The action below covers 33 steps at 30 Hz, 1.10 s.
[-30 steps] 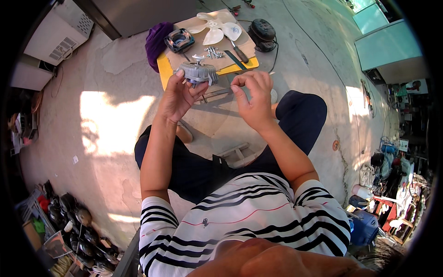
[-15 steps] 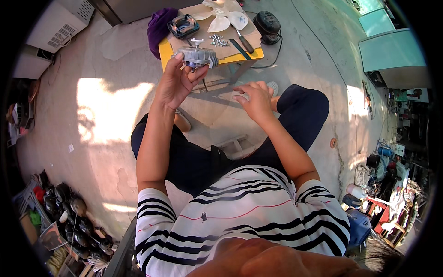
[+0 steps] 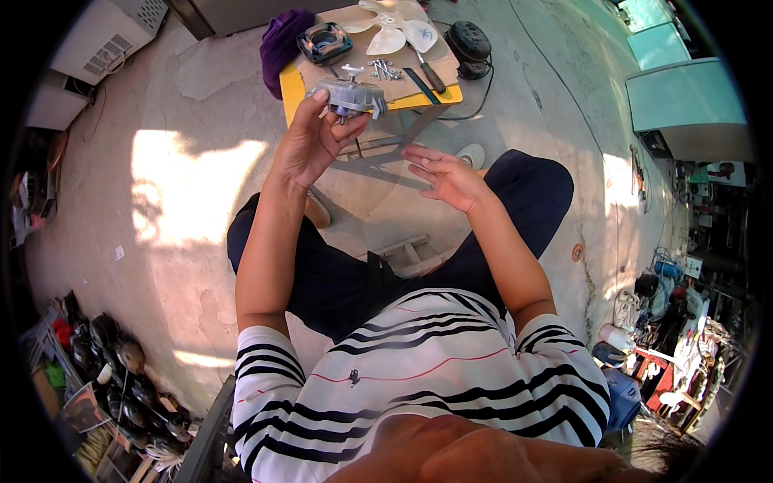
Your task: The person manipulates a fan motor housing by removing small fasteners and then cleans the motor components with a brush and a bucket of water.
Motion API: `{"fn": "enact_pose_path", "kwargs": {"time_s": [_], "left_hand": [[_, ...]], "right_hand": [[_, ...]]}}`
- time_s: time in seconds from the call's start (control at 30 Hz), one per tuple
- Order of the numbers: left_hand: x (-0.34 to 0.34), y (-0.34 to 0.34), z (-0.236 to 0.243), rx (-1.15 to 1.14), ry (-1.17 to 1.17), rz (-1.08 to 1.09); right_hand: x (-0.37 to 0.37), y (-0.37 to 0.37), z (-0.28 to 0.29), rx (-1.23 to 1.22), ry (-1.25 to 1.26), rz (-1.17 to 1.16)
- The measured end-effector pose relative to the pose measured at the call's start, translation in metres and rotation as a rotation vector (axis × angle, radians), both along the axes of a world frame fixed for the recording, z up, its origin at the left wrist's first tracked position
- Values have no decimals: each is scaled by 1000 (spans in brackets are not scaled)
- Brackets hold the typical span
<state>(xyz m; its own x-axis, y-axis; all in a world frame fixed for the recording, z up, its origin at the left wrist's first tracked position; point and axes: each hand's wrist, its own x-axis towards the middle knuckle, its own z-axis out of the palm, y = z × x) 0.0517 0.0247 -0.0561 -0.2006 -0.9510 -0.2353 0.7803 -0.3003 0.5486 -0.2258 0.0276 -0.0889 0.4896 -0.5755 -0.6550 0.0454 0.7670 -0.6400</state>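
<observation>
My left hand point(image 3: 308, 146) grips a grey metal fan motor housing point(image 3: 348, 95) just off the table's near edge, thumb on its left rim and fingers beneath. A white knob-like piece point(image 3: 352, 72) stands on top of the housing, and a shaft pokes out below. My right hand point(image 3: 448, 179) hangs in the air to the right, palm turned inward and fingers spread, holding nothing. Beyond the housing, a motor stator with copper windings point(image 3: 324, 43), a pile of screws point(image 3: 384, 69), a screwdriver point(image 3: 429, 71) and a white fan blade point(image 3: 390, 40) lie on the table.
The low yellow table point(image 3: 291, 97) is topped with cardboard. A purple cloth point(image 3: 279, 50) hangs over its left side; a dark flat strip point(image 3: 420, 85) lies at its right. A black round fan base point(image 3: 468, 45) with a cord stands beside it. Parts clutter the floor at lower left.
My right hand has turned and opened, its fingers now stretched out and spread. The left hand still holds the motor housing in nearly the same place.
</observation>
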Motion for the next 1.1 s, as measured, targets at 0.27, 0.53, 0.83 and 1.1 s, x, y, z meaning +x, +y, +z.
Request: {"fn": "enact_pose_path", "kwargs": {"time_s": [0.27,0.53,0.83,1.1], "left_hand": [[-3,2,5,-6,-11,-13],[-3,4,9,-20,-41,-17],[-3,6,10,-21,-51,-22],[-4,5,11,-18,-59,-31]], "right_hand": [[-2,-5,-22,312,-167,-190],[4,-4,-27,296,-128,-214],[6,4,-29,211,-120,-140],[7,5,-39,232,-119,-145]]}}
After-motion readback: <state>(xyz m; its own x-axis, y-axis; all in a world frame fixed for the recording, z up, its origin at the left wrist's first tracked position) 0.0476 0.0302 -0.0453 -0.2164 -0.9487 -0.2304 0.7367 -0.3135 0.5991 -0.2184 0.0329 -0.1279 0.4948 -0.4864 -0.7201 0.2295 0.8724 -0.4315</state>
